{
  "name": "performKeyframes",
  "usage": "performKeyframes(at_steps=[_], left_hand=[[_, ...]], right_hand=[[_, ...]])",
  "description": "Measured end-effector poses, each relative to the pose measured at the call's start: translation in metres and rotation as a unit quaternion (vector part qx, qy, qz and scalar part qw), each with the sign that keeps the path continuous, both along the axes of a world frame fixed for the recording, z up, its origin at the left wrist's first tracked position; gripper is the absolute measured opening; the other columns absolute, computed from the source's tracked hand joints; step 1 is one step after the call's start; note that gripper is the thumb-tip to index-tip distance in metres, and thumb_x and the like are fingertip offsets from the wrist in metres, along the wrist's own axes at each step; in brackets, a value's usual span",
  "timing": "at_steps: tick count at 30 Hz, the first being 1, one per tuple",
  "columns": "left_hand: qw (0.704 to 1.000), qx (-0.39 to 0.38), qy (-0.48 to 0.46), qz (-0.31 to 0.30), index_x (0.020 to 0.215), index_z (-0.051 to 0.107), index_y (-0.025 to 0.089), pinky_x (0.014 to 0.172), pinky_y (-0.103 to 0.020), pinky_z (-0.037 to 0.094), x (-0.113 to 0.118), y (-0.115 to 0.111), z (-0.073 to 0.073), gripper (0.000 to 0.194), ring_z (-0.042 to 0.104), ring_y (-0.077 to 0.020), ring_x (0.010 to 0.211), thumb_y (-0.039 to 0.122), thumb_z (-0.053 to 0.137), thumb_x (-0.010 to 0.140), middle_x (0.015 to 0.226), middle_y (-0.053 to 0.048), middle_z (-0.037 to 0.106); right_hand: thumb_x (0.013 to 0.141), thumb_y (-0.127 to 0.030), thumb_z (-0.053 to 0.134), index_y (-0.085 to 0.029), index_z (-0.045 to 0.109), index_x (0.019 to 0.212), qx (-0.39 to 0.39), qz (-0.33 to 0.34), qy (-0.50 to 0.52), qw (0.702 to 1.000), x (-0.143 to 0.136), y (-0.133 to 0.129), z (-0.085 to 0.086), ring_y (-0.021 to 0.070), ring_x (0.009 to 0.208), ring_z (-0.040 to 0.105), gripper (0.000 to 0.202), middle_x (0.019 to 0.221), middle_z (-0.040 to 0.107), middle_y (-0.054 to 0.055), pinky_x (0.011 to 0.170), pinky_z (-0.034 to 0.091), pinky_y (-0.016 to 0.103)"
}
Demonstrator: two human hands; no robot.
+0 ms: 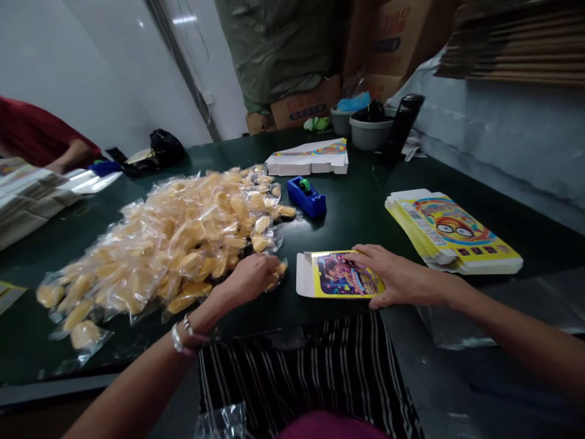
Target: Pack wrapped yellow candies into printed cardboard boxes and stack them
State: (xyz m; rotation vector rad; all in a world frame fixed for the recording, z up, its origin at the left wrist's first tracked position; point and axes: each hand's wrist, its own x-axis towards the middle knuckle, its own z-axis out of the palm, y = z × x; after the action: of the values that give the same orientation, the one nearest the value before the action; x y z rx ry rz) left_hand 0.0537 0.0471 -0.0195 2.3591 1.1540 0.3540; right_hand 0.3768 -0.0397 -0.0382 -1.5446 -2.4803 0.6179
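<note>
My left hand is closed on a clear plastic packet with a yellow-orange piece inside, at the near right edge of a big pile of such packets. Just to its right, a small yellow printed carton lies on the table, its white end flap open toward my left hand. My right hand holds the carton by its right end, fingers over the top and thumb at the near side. How full the carton is cannot be seen.
A blue tape dispenser stands beyond the carton on the dark green table. Flattened yellow cartons are stacked at right, white ones at the back. Grey tubs stand behind. A person in a red sleeve sits at far left.
</note>
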Motion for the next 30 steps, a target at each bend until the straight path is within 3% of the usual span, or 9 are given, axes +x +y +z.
performKeyframes(at_steps=[5,7,10,13,16,19,22,26,30], left_hand=[[0.999,-0.018,-0.043,0.024,0.086,0.068,0.020,0.057,-0.026,0.043,0.019,-0.025,0.016,0.013,0.057,-0.0150,0.062,0.028,0.060,0.081,0.069,0.000,0.064],[0.999,-0.040,-0.031,0.005,0.072,0.065,0.019,0.058,-0.026,0.042,0.035,-0.024,0.011,0.006,0.054,-0.0152,0.059,0.021,0.062,0.076,0.062,0.000,0.060],[0.998,-0.056,-0.019,-0.007,0.052,0.053,0.019,0.063,-0.030,0.044,0.056,-0.018,-0.003,0.020,0.055,-0.0186,0.063,0.009,0.062,0.067,0.055,-0.002,0.055],[0.995,-0.089,-0.041,-0.028,0.051,0.055,0.019,0.069,-0.032,0.049,0.067,-0.014,-0.014,0.020,0.062,-0.0215,0.070,0.005,0.061,0.065,0.059,-0.004,0.060],[0.982,-0.157,-0.102,-0.040,0.073,0.069,0.018,0.069,-0.032,0.054,0.064,-0.016,-0.017,0.009,0.068,-0.0212,0.073,0.012,0.062,0.069,0.071,-0.004,0.070],[0.949,-0.198,-0.242,0.050,0.102,0.068,0.016,0.077,-0.035,0.058,0.043,-0.017,-0.018,0.027,0.071,-0.0233,0.089,0.025,0.060,0.077,0.095,-0.008,0.075],[0.937,-0.170,-0.278,0.126,0.108,0.063,0.016,0.079,-0.037,0.058,0.026,-0.019,-0.023,0.030,0.068,-0.0237,0.098,0.027,0.053,0.082,0.109,-0.011,0.071],[0.952,-0.166,-0.234,0.108,0.097,0.066,0.018,0.078,-0.035,0.057,0.046,-0.030,-0.039,0.026,0.069,-0.0208,0.088,0.010,0.055,0.075,0.095,-0.005,0.075],[0.966,-0.147,-0.186,0.101,0.093,0.060,0.016,0.063,-0.028,0.057,0.078,-0.030,-0.048,0.030,0.069,-0.0160,0.067,-0.001,0.045,0.073,0.077,-0.002,0.075]], right_hand=[[0.062,-0.032,0.083,-0.019,0.043,0.146,0.010,-0.005,0.010,1.000,0.002,-0.005,-0.005,0.0381,0.134,0.040,0.094,0.145,0.043,0.018,0.109,0.038,0.054],[0.064,-0.033,0.081,-0.019,0.042,0.146,0.023,-0.002,0.027,0.999,0.004,-0.006,-0.009,0.0369,0.135,0.038,0.092,0.146,0.042,0.017,0.110,0.037,0.053],[0.065,-0.033,0.079,-0.021,0.041,0.146,0.032,0.011,0.042,0.999,0.008,-0.007,-0.014,0.0355,0.137,0.037,0.090,0.145,0.042,0.016,0.111,0.036,0.053],[0.065,-0.033,0.079,-0.023,0.041,0.146,0.035,0.007,0.045,0.998,0.010,-0.007,-0.016,0.0356,0.135,0.038,0.090,0.143,0.044,0.015,0.110,0.037,0.054],[0.064,-0.035,0.081,-0.025,0.041,0.146,0.038,-0.010,0.050,0.998,0.009,-0.007,-0.014,0.0365,0.134,0.039,0.092,0.143,0.045,0.015,0.108,0.038,0.055],[0.063,-0.038,0.084,-0.023,0.044,0.145,0.028,-0.020,0.048,0.998,0.009,-0.007,-0.010,0.0366,0.134,0.041,0.092,0.143,0.045,0.016,0.109,0.038,0.055],[0.062,-0.038,0.085,-0.020,0.046,0.143,0.020,-0.016,0.041,0.999,0.009,-0.007,-0.008,0.0362,0.133,0.042,0.092,0.143,0.045,0.017,0.109,0.038,0.054],[0.063,-0.038,0.084,-0.019,0.047,0.143,0.042,-0.011,0.043,0.998,0.009,-0.007,-0.015,0.0380,0.133,0.042,0.091,0.143,0.046,0.019,0.108,0.039,0.056],[0.064,-0.038,0.083,-0.017,0.048,0.142,0.071,-0.022,0.039,0.996,0.008,-0.007,-0.021,0.0397,0.133,0.042,0.088,0.142,0.048,0.021,0.107,0.040,0.058]])
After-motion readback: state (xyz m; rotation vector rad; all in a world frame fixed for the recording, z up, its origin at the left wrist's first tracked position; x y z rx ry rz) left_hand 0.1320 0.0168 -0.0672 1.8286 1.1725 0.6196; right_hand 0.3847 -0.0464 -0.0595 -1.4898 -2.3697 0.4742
